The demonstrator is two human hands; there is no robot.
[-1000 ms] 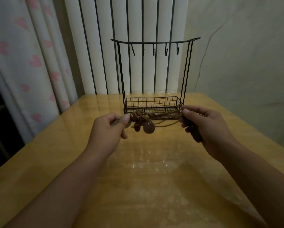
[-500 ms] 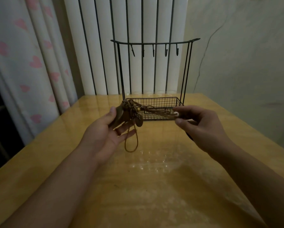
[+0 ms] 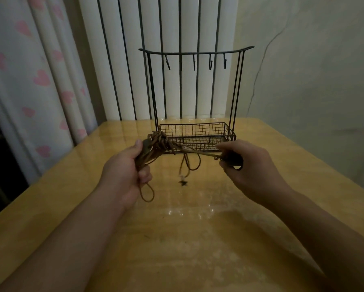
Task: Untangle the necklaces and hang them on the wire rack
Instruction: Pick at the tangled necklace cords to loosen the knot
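Since a moment ago a star pendant (image 3: 183,182) has dropped free between the hands; left hand (image 3: 124,171) clenches the knotted necklaces (image 3: 159,142), right hand (image 3: 242,165) pinches one cord taut, so untangling has begun

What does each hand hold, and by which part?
Left hand grips the tangled necklaces below the knot; right hand pinches one cord's end, by a dark pendant.

Tabletop (image 3: 292,165): yellow wood-look surface, glossy, with light glare mid-surface and some scuffed patches toward the near edge. Wire rack (image 3: 195,133): thin dark metal wire, matt, with a mesh basket base. Necklaces (image 3: 162,144): brown cord, looks like leather or waxed string, dull finish, with a small dark star pendant (image 3: 183,182), material unclear. Curtain (image 3: 35,76): soft matt cloth, pink heart print.
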